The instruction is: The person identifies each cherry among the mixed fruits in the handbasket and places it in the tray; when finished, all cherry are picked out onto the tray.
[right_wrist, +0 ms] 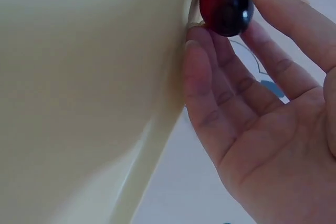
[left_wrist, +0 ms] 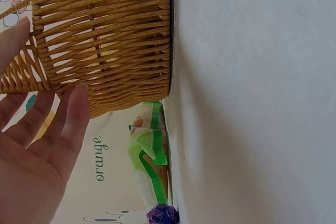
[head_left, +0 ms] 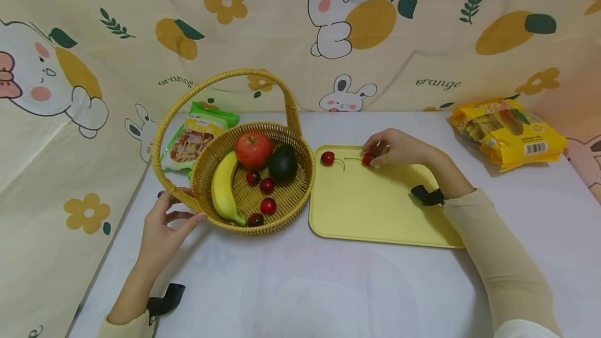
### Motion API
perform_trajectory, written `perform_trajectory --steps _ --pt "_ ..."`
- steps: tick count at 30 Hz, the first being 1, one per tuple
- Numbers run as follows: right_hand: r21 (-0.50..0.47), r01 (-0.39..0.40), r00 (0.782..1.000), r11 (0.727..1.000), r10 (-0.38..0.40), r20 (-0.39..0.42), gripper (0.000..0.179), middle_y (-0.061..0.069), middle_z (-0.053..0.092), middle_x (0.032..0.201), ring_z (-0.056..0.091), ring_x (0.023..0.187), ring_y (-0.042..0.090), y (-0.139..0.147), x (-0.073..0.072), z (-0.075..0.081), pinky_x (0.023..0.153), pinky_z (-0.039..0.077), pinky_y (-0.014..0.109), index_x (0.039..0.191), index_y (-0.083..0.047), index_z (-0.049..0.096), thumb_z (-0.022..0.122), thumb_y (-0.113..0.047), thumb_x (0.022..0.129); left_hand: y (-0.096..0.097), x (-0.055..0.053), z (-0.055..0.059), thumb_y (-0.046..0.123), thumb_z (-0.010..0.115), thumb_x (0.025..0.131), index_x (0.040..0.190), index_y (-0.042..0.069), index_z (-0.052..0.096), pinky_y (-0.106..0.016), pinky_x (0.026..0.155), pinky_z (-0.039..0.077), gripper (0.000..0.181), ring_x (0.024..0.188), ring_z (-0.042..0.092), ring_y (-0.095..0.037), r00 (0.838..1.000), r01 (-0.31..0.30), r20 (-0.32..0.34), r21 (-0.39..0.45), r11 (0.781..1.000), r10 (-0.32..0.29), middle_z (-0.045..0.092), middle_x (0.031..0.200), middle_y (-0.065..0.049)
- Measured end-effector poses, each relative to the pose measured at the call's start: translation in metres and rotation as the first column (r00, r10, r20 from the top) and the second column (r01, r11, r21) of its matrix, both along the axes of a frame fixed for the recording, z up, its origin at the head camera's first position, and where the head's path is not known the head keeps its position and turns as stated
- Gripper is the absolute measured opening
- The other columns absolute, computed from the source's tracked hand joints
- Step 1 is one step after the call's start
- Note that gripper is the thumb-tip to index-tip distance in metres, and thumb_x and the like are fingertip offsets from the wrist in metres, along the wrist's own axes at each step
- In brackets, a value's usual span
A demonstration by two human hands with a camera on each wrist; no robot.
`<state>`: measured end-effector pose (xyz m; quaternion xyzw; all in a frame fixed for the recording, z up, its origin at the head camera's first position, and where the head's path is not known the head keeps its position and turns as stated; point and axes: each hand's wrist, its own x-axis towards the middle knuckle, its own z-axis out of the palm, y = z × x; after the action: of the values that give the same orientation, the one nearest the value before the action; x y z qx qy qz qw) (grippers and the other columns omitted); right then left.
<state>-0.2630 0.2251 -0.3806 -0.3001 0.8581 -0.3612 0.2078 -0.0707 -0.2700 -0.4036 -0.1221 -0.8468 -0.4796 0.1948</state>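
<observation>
My left hand (head_left: 161, 231) grips the yellow wicker basket (left_wrist: 105, 40) at the foot of its tall handle, thumb on one side and fingertips on the other. Inside the basket lie a banana (head_left: 224, 186), a red apple (head_left: 254, 150), a dark green avocado (head_left: 283, 164) and several cherries (head_left: 268, 205). Over the yellow tray (head_left: 375, 213), my right hand (head_left: 396, 146) pinches a dark red cherry (right_wrist: 226, 4) between thumb and fingers. Its thin stem points left in the head view. A second stemmed cherry (head_left: 327, 158) lies on the tray near its far left corner.
Behind the basket leans a green and white snack bag (head_left: 190, 140). A small purple wrapped ball (left_wrist: 163, 214) sits near that bag. At the back right lies a yellow snack packet (head_left: 509, 132). A patterned cloth (head_left: 281, 25) hangs behind the white table (head_left: 291, 286).
</observation>
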Motion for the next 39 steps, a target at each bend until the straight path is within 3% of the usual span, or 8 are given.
perform_trajectory --steps 7,10,14,17,22,28,36,39 --pt "-0.058 -0.016 0.988 0.998 0.007 -0.157 0.025 0.014 0.068 0.108 0.065 0.094 0.024 -0.025 0.01 0.049 0.082 0.056 0.031 0.113 0.0 0.069 0.073 -0.01 0.091 0.001 0.0 -0.002 -0.018 0.079 0.071 0.123 -0.004 0.058 -0.013 0.074 0.054 0.058 0.105 0.058 -0.008 1.0 -0.009 0.011 0.001 1.0 0.009 0.061 0.115 -0.017" --pt "-0.155 -0.198 0.972 0.968 0.174 -0.156 0.023 0.011 0.068 0.108 0.067 0.094 0.022 -0.076 0.016 0.076 0.084 0.058 0.032 0.114 -0.003 0.069 0.071 -0.011 0.092 0.0 0.0 -0.001 -0.018 0.079 0.071 0.123 -0.004 0.058 -0.013 0.074 0.054 0.058 0.106 0.057 -0.008 1.0 -0.011 0.001 -0.002 1.0 0.011 0.061 0.116 -0.018" --pt "-0.129 -0.451 0.892 0.883 0.443 -0.088 0.03 0.01 0.066 0.115 0.067 0.1 0.022 -0.161 0.02 0.092 0.089 0.056 0.031 0.12 -0.002 0.066 0.071 -0.01 0.092 -0.002 -0.001 -0.002 -0.019 0.079 0.071 0.123 -0.004 0.058 -0.014 0.074 0.055 0.058 0.106 0.058 -0.008 1.0 -0.003 -0.014 0.002 1.0 0.003 0.061 0.116 -0.019" --pt "-0.036 -0.556 0.831 0.83 0.555 -0.039 0.035 0.012 0.063 0.121 0.064 0.108 0.024 -0.214 0.017 0.088 0.093 0.052 0.029 0.123 0.0 0.065 0.072 -0.007 0.09 -0.004 -0.001 -0.004 -0.02 0.078 0.07 0.123 -0.005 0.057 -0.014 0.074 0.055 0.058 0.106 0.058 -0.008 1.0 -0.008 -0.019 0.0 1.0 0.008 0.06 0.115 -0.02" --pt "0.115 -0.618 0.786 0.778 0.616 0.06 0.042 0.013 0.063 0.127 0.057 0.119 0.025 -0.263 0.011 0.076 0.095 0.048 0.027 0.129 -0.002 0.063 0.074 -0.008 0.088 -0.003 0.0 -0.005 -0.021 0.078 0.07 0.123 -0.006 0.057 -0.013 0.073 0.054 0.059 0.105 0.057 -0.007 1.0 -0.014 -0.011 -0.001 1.0 0.014 0.06 0.116 -0.021" --pt "0.177 -0.612 0.79 0.771 0.583 0.189 0.045 0.018 0.056 0.135 0.053 0.124 0.028 -0.279 0.015 0.064 0.085 0.052 0.031 0.133 -0.001 0.059 0.07 -0.006 0.09 0.001 -0.002 -0.001 -0.024 0.076 0.07 0.12 -0.011 0.055 -0.013 0.074 0.053 0.056 0.105 0.057 -0.006 0.999 0.008 -0.046 -0.016 1.0 -0.009 0.059 0.113 -0.025" --pt "0.314 -0.613 0.788 0.725 0.594 0.165 0.034 0.009 0.061 0.122 0.052 0.096 0.015 -0.288 0.024 0.048 0.077 0.046 0.022 0.121 -0.003 0.066 0.064 0.006 0.088 0.016 0.008 0.022 -0.022 0.075 0.073 0.122 -0.012 0.053 -0.014 0.075 0.054 0.054 0.104 0.057 -0.007 0.999 0.01 -0.039 0.001 1.0 -0.01 0.057 0.113 -0.028" --pt "0.319 -0.609 0.791 0.726 0.582 0.187 0.031 0.008 0.063 0.114 0.053 0.09 0.014 -0.29 0.026 0.045 0.075 0.049 0.023 0.116 -0.001 0.067 0.063 0.01 0.087 0.014 0.007 0.02 -0.022 0.075 0.073 0.122 -0.012 0.053 -0.014 0.075 0.054 0.055 0.104 0.057 -0.007 0.999 0.011 -0.041 0.002 1.0 -0.011 0.057 0.114 -0.028"
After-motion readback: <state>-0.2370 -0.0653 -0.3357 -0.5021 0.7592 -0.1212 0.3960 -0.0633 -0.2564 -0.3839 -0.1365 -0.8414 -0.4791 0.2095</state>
